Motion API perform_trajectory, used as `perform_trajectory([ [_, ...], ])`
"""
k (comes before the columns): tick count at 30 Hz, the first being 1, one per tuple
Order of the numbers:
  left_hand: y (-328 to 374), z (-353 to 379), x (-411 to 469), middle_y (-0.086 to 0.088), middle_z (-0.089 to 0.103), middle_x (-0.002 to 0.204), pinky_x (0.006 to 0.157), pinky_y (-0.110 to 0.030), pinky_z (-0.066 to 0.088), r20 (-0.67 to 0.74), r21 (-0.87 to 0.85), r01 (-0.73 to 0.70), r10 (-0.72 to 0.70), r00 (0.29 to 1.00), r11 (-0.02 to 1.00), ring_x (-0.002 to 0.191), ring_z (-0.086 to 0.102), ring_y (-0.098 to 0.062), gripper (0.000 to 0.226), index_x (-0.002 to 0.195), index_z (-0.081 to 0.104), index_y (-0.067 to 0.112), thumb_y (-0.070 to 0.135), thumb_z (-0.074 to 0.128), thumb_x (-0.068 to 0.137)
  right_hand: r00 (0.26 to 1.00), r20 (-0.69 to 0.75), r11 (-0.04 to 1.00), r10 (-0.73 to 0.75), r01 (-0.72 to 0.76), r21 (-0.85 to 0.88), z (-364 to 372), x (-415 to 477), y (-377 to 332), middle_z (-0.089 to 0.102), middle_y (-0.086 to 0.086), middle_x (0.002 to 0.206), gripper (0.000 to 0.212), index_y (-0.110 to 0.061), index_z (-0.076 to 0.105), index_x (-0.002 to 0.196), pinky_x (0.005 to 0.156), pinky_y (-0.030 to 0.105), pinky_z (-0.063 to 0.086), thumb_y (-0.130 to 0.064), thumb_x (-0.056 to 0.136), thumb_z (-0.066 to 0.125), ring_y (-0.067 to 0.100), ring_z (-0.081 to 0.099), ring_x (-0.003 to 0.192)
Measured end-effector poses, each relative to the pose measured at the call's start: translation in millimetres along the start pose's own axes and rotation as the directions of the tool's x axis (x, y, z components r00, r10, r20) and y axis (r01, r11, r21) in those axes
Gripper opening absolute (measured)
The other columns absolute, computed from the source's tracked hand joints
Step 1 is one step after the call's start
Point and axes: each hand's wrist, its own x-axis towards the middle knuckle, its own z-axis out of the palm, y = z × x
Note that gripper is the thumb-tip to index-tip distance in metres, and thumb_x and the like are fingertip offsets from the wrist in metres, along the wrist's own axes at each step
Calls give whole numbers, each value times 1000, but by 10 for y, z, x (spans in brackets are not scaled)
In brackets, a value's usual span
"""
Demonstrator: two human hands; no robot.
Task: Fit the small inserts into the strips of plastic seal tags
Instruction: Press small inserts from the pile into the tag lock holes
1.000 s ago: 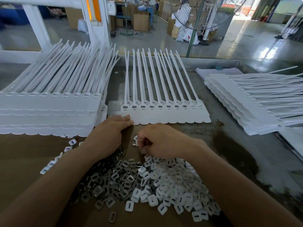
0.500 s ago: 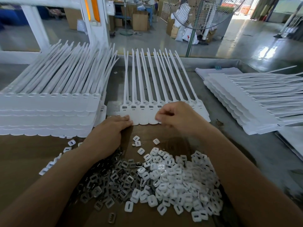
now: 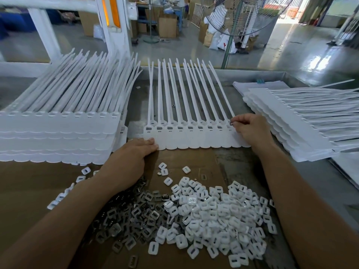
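Note:
A strip of white plastic seal tags (image 3: 196,138) lies flat in the middle of the bench, tails pointing away from me. My left hand (image 3: 132,154) rests flat on the strip's near left corner. My right hand (image 3: 250,131) is over the strip's right end and pinches a small metal insert (image 3: 231,123) between thumb and fingertips, right at the last tag's slot. Close to me lies a heap of white plastic inserts (image 3: 215,214) beside a heap of grey metal inserts (image 3: 128,212).
A tall stack of tag strips (image 3: 58,133) stands on the left. Another stack of tag strips (image 3: 303,123) fans out on the right. Brown cardboard (image 3: 29,191) covers the near bench. A metal bench rim (image 3: 252,74) runs along the back, with a fan pole beyond it.
My right hand rose from the insert heap with a small insert and moved right along the strip to its last tag. The left hand stayed on the strip's corner.

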Motion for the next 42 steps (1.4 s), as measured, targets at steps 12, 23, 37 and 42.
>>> perform_trajectory([
  [12, 10, -6, -28, 7, 31, 146, 104, -12, 6, 5, -3, -8, 8, 1000, 1000, 135, 22, -7, 55, 135, 41, 21, -6, 33, 88, 999, 18, 996, 39, -38, -78, 85, 58, 79, 61, -8, 82, 10, -17, 70, 85, 57, 4, 32, -11, 84, 62, -2, 50, 72],
  [23, 7, -6, -52, 6, 33, 145, 102, -10, 5, -9, 6, -26, 26, 1000, 1000, 135, 24, -7, 54, 134, 43, 20, -6, 33, 88, 998, -64, 994, 14, -21, -109, 111, 41, 101, 62, -5, 85, 12, -11, 71, 92, 80, 22, 42, -10, 81, 66, 8, 55, 83],
  [37, -16, 9, -48, 7, 34, 145, 106, -15, 7, -16, 0, -18, 18, 1000, 1000, 134, 25, -7, 54, 133, 44, 21, -6, 33, 88, 997, -74, 988, 12, -23, -152, 119, 29, 98, 70, 1, 98, 18, -12, 71, 97, 78, 16, 37, -8, 85, 58, 1, 52, 82],
  [42, -40, 23, -57, 6, 36, 144, 104, -13, 7, -24, -3, -23, 23, 999, 1000, 134, 26, -8, 54, 132, 46, 20, -7, 34, 87, 998, -50, 991, 30, -37, -130, 87, 23, 71, 68, -2, 95, 14, -16, 70, 93, 78, 20, 40, -12, 86, 58, 2, 53, 80],
])
